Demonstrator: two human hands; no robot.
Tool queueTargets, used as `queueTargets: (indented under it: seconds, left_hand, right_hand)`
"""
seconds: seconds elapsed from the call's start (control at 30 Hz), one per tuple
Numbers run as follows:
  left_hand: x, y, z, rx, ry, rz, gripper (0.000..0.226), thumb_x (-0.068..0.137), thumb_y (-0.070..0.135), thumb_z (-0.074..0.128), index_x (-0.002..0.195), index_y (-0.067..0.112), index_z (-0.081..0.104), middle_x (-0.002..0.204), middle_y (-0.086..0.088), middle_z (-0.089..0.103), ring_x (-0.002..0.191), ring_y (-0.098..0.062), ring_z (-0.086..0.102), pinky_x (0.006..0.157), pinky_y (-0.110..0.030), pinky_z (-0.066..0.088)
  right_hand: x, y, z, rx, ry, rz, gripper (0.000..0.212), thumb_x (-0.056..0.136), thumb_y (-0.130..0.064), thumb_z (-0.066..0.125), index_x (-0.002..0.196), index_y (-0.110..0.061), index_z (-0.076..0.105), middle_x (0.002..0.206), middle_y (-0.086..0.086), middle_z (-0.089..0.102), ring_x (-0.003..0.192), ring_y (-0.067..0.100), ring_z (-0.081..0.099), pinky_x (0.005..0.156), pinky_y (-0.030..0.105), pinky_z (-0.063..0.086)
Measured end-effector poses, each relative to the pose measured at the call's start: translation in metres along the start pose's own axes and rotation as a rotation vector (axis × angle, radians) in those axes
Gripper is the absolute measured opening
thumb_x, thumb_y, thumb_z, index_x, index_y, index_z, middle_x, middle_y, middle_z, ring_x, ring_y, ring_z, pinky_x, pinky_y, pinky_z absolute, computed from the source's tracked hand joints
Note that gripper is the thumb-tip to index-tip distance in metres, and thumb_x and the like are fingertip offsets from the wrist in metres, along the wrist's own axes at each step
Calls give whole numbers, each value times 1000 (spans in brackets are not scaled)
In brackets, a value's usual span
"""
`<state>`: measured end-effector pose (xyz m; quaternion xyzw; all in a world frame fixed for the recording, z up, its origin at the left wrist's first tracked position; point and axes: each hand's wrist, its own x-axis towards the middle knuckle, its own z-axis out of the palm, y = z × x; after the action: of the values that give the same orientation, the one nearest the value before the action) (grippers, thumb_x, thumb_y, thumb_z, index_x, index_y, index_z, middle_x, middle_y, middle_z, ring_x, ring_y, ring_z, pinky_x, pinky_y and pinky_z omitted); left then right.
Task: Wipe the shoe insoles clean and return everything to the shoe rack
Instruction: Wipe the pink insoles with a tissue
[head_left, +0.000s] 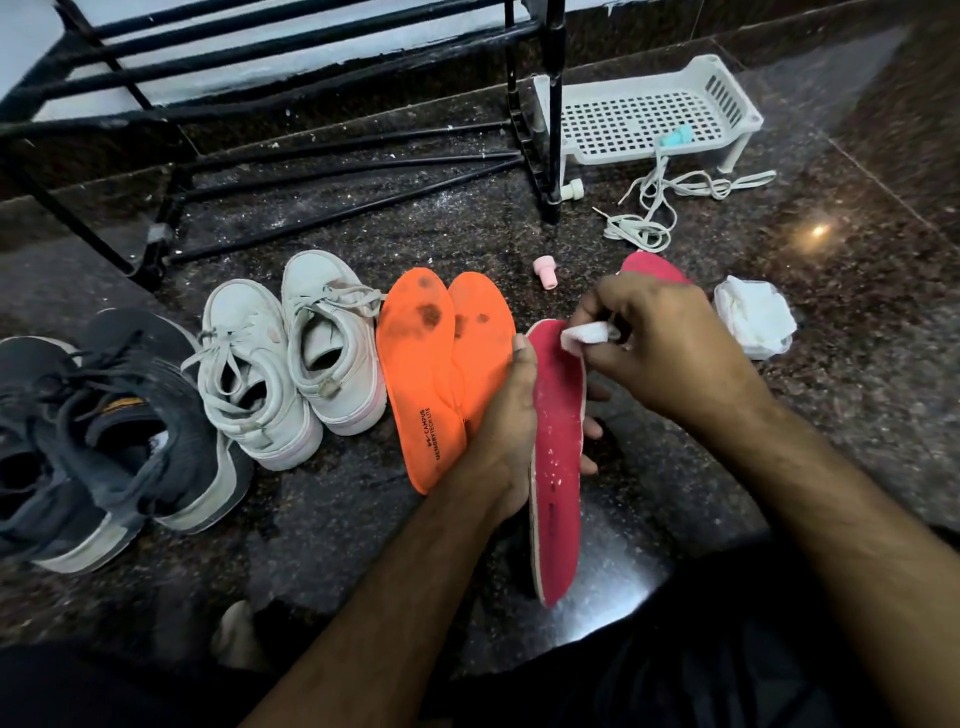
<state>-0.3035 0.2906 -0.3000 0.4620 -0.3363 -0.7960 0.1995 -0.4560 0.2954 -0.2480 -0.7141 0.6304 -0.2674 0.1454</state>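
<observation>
Insoles, wipe, shoes and rack on the dark stone floor

A pink insole (558, 457) stood tilted on edge, flecked white, with a white wipe (587, 333) pressed at its far end; a second pink insole (652, 267) lay beyond. Two orange insoles (441, 374), dark-stained at the toes, lay flat side by side to the left, beside white sneakers (291, 358) and black shoes (98, 436). The black shoe rack (291, 78) stood far left.

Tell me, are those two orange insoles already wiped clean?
No, both orange insoles lie on the floor with dark smudges across their toe ends.
</observation>
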Motion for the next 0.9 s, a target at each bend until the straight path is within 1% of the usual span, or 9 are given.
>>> queueTargets:
  seconds: [0.13, 0.23, 0.37, 0.47, 0.57, 0.67, 0.73, 0.83, 0.9]
  left_hand:
    - [-5, 4, 8, 20, -6, -2, 85, 93, 75, 6, 87, 15, 66, 60, -11, 62, 39, -19, 58, 40, -29, 50]
    - [-6, 5, 6, 12, -9, -3, 85, 94, 74, 7, 83, 16, 68, 61, -13, 62, 36, -22, 54, 39, -25, 47]
    - [-10, 9, 5, -15, -34, -10, 87, 93, 74, 6, 95, 14, 69, 66, -12, 67, 39, -20, 58, 39, -26, 48]
    - [-10, 12, 5, -16, 10, -19, 85, 95, 73, 6, 105, 14, 68, 79, -10, 68, 44, -17, 63, 41, -27, 49]
    - [-7, 15, 1, -22, 60, -45, 87, 93, 75, 6, 127, 16, 62, 90, 0, 75, 58, -14, 70, 44, -28, 53]
    - [-9, 15, 7, -2, 77, -37, 81, 95, 73, 10, 116, 17, 64, 70, 2, 75, 51, -12, 68, 38, -28, 50]
    - [-13, 16, 10, 1, 59, -22, 82, 95, 71, 9, 110, 11, 63, 59, -3, 69, 38, -15, 62, 34, -24, 45]
    - [-16, 17, 13, 17, 22, -10, 83, 95, 71, 6, 101, 13, 65, 70, -8, 70, 35, -16, 59, 34, -24, 43]
    - [-16, 18, 13, 24, 27, 4, 81, 96, 70, 5, 105, 17, 65, 78, -6, 68, 38, -15, 60, 34, -23, 43]
  right_hand:
    - [-8, 3, 12, -176, -338, 39, 17, 71, -27, 74, 82, -32, 62, 78, -14, 61, 77, 7, 60, 67, 33, 52]
    - [-1, 6, 13, -146, -225, 32, 13, 74, -24, 76, 81, -27, 65, 81, -9, 62, 85, 16, 60, 70, 33, 48]
    - [8, 7, 8, -180, 16, 61, 14, 77, -25, 77, 81, -25, 64, 84, -7, 60, 85, 18, 58, 67, 35, 45]
    - [0, 1, 0, -40, 29, 42, 19, 77, -35, 80, 80, -27, 63, 77, -13, 60, 69, 1, 52, 61, 31, 43]
    - [-13, -8, 1, 35, -68, 16, 18, 76, -37, 79, 81, -28, 65, 77, -14, 63, 68, -1, 55, 58, 27, 40]
    - [-16, -9, 12, -145, -218, 19, 16, 74, -31, 77, 86, -29, 65, 83, -14, 62, 84, 6, 58, 62, 26, 34]
    - [-7, -5, 16, -247, -124, 16, 15, 75, -30, 75, 86, -29, 65, 86, -12, 62, 89, 11, 59, 63, 26, 33]
    - [7, -3, 12, -249, 92, 69, 12, 79, -30, 73, 84, -27, 63, 86, -7, 61, 88, 19, 61, 65, 32, 43]
    - [7, -2, 5, -129, 153, 58, 14, 80, -33, 75, 83, -25, 64, 82, -9, 59, 81, 13, 58, 64, 33, 45]
